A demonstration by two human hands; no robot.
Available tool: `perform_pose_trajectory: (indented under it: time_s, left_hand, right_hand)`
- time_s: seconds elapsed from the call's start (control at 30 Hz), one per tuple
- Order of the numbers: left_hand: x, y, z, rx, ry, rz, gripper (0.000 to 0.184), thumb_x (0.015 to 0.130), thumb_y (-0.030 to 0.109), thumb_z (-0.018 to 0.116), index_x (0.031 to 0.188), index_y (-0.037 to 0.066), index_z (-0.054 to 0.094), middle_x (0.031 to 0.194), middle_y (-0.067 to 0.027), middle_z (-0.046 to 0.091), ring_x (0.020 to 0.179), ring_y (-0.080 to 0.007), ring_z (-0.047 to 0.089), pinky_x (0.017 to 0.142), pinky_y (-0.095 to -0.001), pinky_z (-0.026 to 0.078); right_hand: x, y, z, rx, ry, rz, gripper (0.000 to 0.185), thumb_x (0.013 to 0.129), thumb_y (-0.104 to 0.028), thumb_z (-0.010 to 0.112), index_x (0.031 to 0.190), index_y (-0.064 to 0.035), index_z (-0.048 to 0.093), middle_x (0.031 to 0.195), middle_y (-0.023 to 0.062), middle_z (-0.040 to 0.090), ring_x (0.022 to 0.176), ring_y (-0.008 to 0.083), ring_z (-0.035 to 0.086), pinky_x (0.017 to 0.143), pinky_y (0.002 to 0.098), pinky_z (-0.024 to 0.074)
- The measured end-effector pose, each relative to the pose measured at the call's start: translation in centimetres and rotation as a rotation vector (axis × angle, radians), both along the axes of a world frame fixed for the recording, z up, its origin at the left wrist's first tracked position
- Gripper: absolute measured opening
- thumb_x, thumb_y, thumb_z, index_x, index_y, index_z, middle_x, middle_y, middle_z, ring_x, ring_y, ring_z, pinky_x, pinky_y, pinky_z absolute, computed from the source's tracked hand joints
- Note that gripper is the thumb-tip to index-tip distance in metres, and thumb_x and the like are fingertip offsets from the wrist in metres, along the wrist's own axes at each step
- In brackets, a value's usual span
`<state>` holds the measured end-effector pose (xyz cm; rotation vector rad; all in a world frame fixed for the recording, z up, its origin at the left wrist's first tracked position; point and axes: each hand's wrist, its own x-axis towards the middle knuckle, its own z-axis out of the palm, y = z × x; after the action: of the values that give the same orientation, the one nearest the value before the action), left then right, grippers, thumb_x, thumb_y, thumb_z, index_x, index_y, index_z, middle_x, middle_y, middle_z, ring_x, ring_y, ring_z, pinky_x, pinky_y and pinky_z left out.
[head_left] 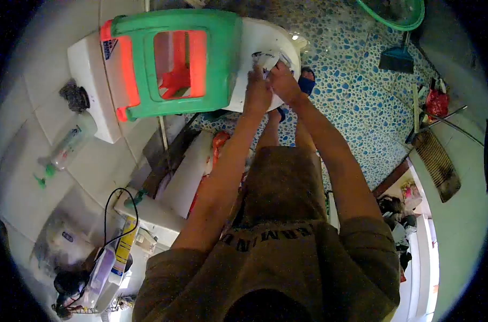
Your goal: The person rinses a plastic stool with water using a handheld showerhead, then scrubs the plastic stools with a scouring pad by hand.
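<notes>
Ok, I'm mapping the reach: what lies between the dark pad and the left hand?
In the head view, part of the white tank, the green and orange plastic stool, then some white toilet surface lie between the dark pad and left hand.

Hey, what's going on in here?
A person has the left hand and right hand together at a white item with dark print, over what looks like a white toilet. A green and orange plastic stool sits there too, left of the hands. I can't tell what the item is.

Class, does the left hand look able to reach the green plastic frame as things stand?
Probably yes: the left hand is near the green plastic frame, with nothing visible between them.
</notes>
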<state>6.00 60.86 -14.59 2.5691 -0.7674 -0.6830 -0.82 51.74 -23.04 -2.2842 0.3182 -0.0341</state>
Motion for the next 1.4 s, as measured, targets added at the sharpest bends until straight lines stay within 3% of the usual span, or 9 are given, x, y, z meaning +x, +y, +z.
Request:
perform_pose_trajectory:
  time_s: [0.1,0.23,0.3,0.6,0.7,0.9,1.13,1.23,1.4]
  left_hand:
    - [3.6,-1.8,12.1,-0.241,0.086,-0.139,0.040,0.091,0.011,0.052,0.124,-0.010,0.049,0.134,-0.0270,0.047,0.118,-0.0396,0.052,0.098,-0.0388,0.044]
    - [12.6,-0.5,15.7,-0.419,-0.182,0.339,0.040,0.093,0.014,0.052,0.128,-0.006,0.048,0.126,-0.0192,0.056,0.116,-0.0271,0.054,0.097,-0.0337,0.043]
    - [13.9,-2.5,17.7,-0.365,-0.012,0.431,0.036,0.093,0.013,0.055,0.123,-0.004,0.051,0.117,-0.0159,0.059,0.109,-0.0237,0.057,0.093,-0.0319,0.045]
    - [15.5,-1.0,14.1,-0.462,0.495,0.394,0.038,0.079,0.006,0.071,0.112,0.001,0.054,0.099,-0.0056,0.061,0.088,-0.0165,0.058,0.081,-0.0296,0.049]
    - [14.5,0.7,17.1,-0.400,0.347,0.262,0.051,0.076,0.003,0.072,0.122,-0.001,0.049,0.105,-0.0068,0.060,0.093,-0.0155,0.057,0.082,-0.0291,0.048]
    - [10.4,7.6,19.0,-0.487,0.353,0.397,0.049,0.079,-0.005,0.066,0.124,0.001,0.045,0.099,-0.0042,0.056,0.089,-0.0131,0.054,0.083,-0.0291,0.047]
    - [4.5,14.4,6.5,-1.387,1.130,1.250,0.021,0.085,-0.008,0.056,0.105,-0.001,0.054,0.097,-0.0027,0.056,0.094,-0.0119,0.052,0.084,-0.0308,0.049]
    - [2.6,15.8,5.8,-0.803,0.405,0.614,0.014,0.090,0.009,0.058,0.101,0.000,0.059,0.093,-0.0053,0.061,0.087,-0.0194,0.059,0.078,-0.0338,0.051]
    - [5.6,15.8,15.8,-0.221,0.087,0.520,0.009,0.085,0.003,0.058,0.092,-0.001,0.063,0.080,-0.0188,0.061,0.076,-0.0345,0.062,0.069,-0.0365,0.050]
  right_hand:
    - [1.0,-0.2,1.1,0.183,0.004,-0.192,0.039,0.075,0.003,0.054,0.114,0.0010,0.055,0.110,0.0198,0.060,0.100,0.0412,0.054,0.084,0.0428,0.0491]
    - [0.9,0.2,2.3,0.702,-0.141,-0.566,0.029,0.075,0.001,0.056,0.104,0.0005,0.055,0.098,0.0222,0.060,0.089,0.0440,0.058,0.080,0.0439,0.0482]
    - [0.0,-0.2,1.5,0.332,-0.073,-0.492,0.026,0.072,-0.004,0.058,0.097,0.0017,0.054,0.091,0.0240,0.056,0.086,0.0462,0.055,0.077,0.0489,0.0460]
    - [-0.2,-0.3,2.9,0.213,0.065,-0.493,0.032,0.069,-0.005,0.071,0.096,0.0011,0.054,0.079,0.0181,0.062,0.076,0.0339,0.062,0.068,0.0400,0.0480]
    - [-1.5,-0.6,5.2,0.956,0.069,-0.715,0.038,0.071,-0.006,0.068,0.108,-0.0034,0.058,0.086,0.0085,0.063,0.072,0.0231,0.062,0.063,0.0312,0.0495]
    - [-3.4,-0.7,10.1,1.614,0.005,-1.071,0.040,0.074,0.002,0.066,0.112,-0.0068,0.059,0.089,0.0045,0.062,0.076,0.0198,0.062,0.063,0.0284,0.0526]
    - [-5.5,-0.4,7.9,1.620,0.009,-1.117,0.038,0.077,0.001,0.065,0.113,-0.0054,0.057,0.098,0.0078,0.062,0.081,0.0227,0.063,0.070,0.0326,0.0543]
    - [-4.0,-0.2,16.0,1.747,-0.123,-0.986,0.038,0.080,0.003,0.060,0.117,-0.0037,0.054,0.102,0.0096,0.062,0.087,0.0232,0.063,0.075,0.0347,0.0538]
    - [-0.7,1.0,21.8,1.628,-0.159,-0.844,0.042,0.082,0.007,0.058,0.121,-0.0006,0.048,0.111,0.0152,0.059,0.099,0.0258,0.061,0.088,0.0381,0.0515]
